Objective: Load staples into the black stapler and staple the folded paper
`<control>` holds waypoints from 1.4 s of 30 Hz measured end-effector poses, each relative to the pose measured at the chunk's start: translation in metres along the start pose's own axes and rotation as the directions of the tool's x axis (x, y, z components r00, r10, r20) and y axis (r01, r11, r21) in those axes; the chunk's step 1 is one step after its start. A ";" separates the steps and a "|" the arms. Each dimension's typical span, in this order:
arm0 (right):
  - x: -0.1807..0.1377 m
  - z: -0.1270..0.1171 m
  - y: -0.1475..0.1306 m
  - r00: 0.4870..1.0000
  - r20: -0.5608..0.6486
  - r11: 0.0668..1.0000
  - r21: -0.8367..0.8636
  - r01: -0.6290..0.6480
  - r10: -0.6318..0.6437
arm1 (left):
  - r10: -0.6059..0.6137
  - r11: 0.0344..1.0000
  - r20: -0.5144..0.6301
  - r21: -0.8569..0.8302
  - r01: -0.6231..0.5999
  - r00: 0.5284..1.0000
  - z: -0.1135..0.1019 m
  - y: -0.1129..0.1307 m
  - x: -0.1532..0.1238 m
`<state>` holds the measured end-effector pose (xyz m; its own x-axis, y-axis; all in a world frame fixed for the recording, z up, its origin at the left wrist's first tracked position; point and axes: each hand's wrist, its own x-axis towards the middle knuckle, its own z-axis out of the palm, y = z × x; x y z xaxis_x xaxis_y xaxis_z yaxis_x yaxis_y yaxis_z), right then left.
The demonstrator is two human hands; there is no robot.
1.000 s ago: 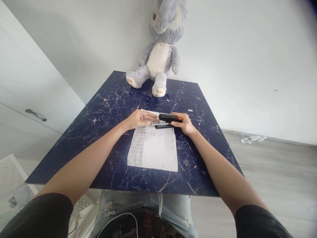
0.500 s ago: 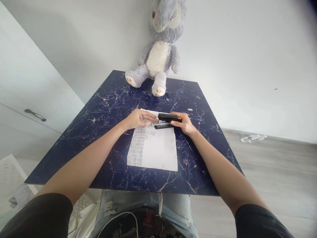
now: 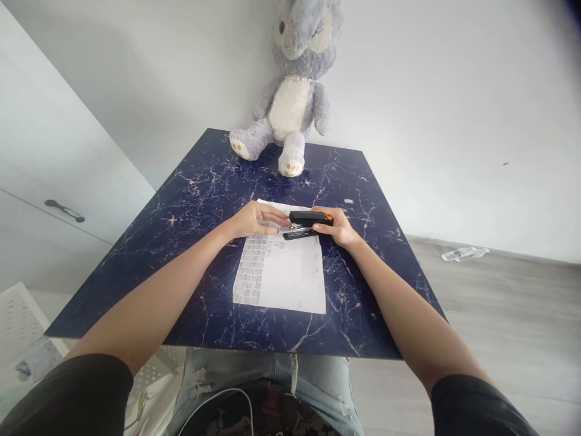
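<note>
A black stapler [image 3: 308, 216] with an orange patch at its rear is held in my right hand [image 3: 341, 227], thumb and fingers closed around the back end. Its jaws are parted, and a metal part [image 3: 290, 229] shows between the top arm and the base, sticking out to the left. My left hand [image 3: 252, 219] is at the stapler's front, thumb and fingertips closed about the protruding metal. What lies between those fingertips is too small to make out. Beneath the hands lies a printed paper sheet [image 3: 290, 272], its left side covered in a grey brick-like pattern.
The blue marbled table [image 3: 218, 188] bears a large grey plush toy [image 3: 290, 109] at its far edge. A small white piece [image 3: 348, 201] lies right of the sheet. Clear plastic packaging [image 3: 463, 253] is on the floor to the right; a white cabinet [image 3: 54, 151] stands left.
The stapler's top arm has dipped slightly at the front, and the metal part between the jaws sits at a different angle. Both hands stay in nearly the same place.
</note>
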<state>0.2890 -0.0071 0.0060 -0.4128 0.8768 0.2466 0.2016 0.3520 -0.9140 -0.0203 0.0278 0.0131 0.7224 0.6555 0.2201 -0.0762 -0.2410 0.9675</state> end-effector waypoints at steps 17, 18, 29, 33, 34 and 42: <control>0.000 0.005 -0.003 0.998 0.064 1.000 0.005 0.010 -0.010 | 0.012 1.000 0.028 -0.012 -0.012 1.000 -0.002 -0.007 0.002; 0.000 0.006 -0.004 0.998 0.062 1.000 0.016 0.002 -0.003 | 0.018 1.000 0.029 -0.013 -0.018 0.999 -0.003 -0.007 0.002; -0.001 0.022 -0.011 0.997 -0.059 0.988 0.149 -0.045 0.055 | -0.019 0.990 -0.030 -0.139 0.015 0.999 -0.004 -0.003 0.003; -0.001 0.025 -0.011 0.991 -0.054 0.968 0.228 -0.103 0.118 | -0.055 0.984 -0.034 -0.171 0.049 0.998 -0.004 -0.002 0.003; -0.001 0.026 -0.011 0.991 -0.052 0.967 0.233 -0.107 0.122 | -0.056 0.985 -0.031 -0.167 0.050 0.998 -0.004 -0.003 0.003; 0.000 0.030 -0.011 0.992 -0.030 0.971 0.212 -0.110 0.119 | -0.057 0.994 -0.043 -0.093 0.053 0.997 -0.007 -0.005 0.004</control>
<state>0.2603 -0.0204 0.0070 -0.3586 0.9221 0.1454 0.0530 0.1757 -0.9830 -0.0219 0.0363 0.0098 0.6954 0.6984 0.1694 -0.1014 -0.1379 0.9852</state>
